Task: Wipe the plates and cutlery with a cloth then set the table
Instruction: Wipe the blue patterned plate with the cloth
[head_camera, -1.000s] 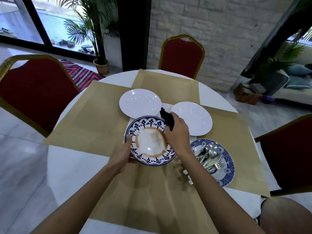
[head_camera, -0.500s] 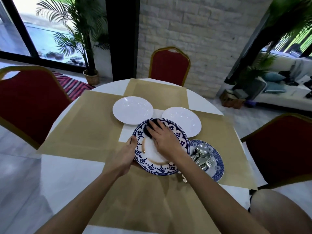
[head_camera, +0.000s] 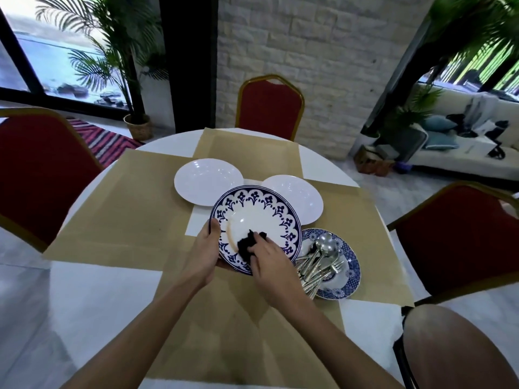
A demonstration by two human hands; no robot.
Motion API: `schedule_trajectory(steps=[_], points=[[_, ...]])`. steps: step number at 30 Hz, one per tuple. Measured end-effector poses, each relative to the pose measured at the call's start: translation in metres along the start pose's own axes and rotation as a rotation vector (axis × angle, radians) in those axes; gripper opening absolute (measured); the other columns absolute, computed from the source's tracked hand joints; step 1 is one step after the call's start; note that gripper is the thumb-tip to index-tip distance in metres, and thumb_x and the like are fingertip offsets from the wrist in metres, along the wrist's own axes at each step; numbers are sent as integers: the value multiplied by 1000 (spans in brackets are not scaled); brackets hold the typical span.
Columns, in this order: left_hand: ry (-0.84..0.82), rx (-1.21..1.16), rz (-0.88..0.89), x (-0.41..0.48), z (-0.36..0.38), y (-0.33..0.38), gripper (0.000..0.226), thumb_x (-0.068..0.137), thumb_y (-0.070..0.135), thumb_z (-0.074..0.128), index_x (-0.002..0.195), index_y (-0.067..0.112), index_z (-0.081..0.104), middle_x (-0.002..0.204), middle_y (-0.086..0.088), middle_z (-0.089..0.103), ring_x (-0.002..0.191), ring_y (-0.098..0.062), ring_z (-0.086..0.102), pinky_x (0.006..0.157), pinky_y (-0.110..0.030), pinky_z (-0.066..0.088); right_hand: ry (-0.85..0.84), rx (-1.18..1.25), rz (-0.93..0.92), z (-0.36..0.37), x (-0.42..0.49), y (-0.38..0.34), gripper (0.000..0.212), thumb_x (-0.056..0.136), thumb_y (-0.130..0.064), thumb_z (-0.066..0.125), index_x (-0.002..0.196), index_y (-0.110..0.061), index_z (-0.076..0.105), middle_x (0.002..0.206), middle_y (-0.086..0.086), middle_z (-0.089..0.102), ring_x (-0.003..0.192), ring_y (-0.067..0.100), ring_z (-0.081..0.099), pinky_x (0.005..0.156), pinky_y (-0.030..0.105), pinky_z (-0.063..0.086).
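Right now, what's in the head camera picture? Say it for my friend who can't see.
A left hand holds the rim of a round white plate with a dark blue flower border while the right hand presses a crumpled black cloth on it, beside a brown streak. Behind lie two plain white plates; at right, silver cutlery sits on a smaller blue-patterned plate.

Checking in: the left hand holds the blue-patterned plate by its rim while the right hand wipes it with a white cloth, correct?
Not quite. The cloth is black, not white. The head view shows the rest as you say: the left hand holds the blue-patterned plate by its rim while the right hand wipes it with that cloth.
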State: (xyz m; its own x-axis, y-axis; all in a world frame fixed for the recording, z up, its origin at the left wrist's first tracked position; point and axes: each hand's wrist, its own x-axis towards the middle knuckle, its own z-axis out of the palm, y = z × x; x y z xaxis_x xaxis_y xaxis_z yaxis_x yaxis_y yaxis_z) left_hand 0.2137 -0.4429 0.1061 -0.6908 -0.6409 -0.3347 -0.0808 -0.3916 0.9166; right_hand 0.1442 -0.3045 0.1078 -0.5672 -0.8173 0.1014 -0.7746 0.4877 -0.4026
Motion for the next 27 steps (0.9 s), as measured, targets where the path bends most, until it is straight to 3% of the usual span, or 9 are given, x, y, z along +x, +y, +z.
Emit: schedule_trajectory(steps=[3,5,7,12,14,17,21,24,27], points=[[10,-10,-9,-3,-2,0,36,102,44,24,127,32,47,118,1,64,99,-26,66,64,-51,58,24,-106,-39,-13,6,20,32,100,-18,41,125,-14,61,149,0,43,137,18,39,115,33,28],[-5,3,-16,-3,-4,0,37,101,46,25,129,33,46,119,2,64,97,-25,66,60,-49,58,72,-244,-44,-17,21,40,29,88,-10,52,111,-9,69,134,8,59,124,28,55,104,45,44],[-44,33,-44,-6,-3,1,39,99,48,26,128,32,47,118,1,65,95,-25,67,59,-48,58,84,-328,-14,-16,40,55,31,77,-2,61,106,-4,70,128,14,62,120,37,57,95,49,51],[-162,77,-96,-12,4,1,38,95,57,22,113,41,52,109,12,68,86,-13,70,62,-41,58,83,-265,-177,-12,66,33,49,79,9,58,126,-3,60,141,16,51,131,42,45,98,53,45],[-146,81,-81,-10,3,2,37,96,55,22,112,42,52,109,12,68,87,-9,70,64,-39,59,32,-204,-307,-5,63,24,43,80,3,60,123,-4,63,136,16,56,125,41,52,95,50,50],[-88,51,-60,-7,-2,3,41,98,51,23,116,33,54,111,2,68,90,-13,69,62,-38,59,-78,-128,-423,-2,42,16,43,88,-15,40,123,-7,65,132,10,61,123,35,54,100,45,48],[-19,72,-15,-5,-10,5,43,100,49,24,124,27,51,109,0,69,90,-18,68,54,-36,56,-253,-29,-431,-13,4,30,45,97,-26,31,131,-18,60,141,-5,53,136,22,40,112,31,28],[-30,100,1,-9,-9,5,38,100,47,25,120,29,52,107,3,69,87,-14,67,51,-31,54,-235,-74,-382,-32,13,64,42,94,-19,38,129,-23,61,142,-10,50,134,17,42,110,38,35],[-99,94,-44,-13,1,1,37,99,49,24,117,32,52,105,6,69,83,-15,69,52,-34,56,-81,-183,-285,-39,43,79,42,88,-14,45,126,-18,64,138,0,57,130,26,49,98,51,46]])
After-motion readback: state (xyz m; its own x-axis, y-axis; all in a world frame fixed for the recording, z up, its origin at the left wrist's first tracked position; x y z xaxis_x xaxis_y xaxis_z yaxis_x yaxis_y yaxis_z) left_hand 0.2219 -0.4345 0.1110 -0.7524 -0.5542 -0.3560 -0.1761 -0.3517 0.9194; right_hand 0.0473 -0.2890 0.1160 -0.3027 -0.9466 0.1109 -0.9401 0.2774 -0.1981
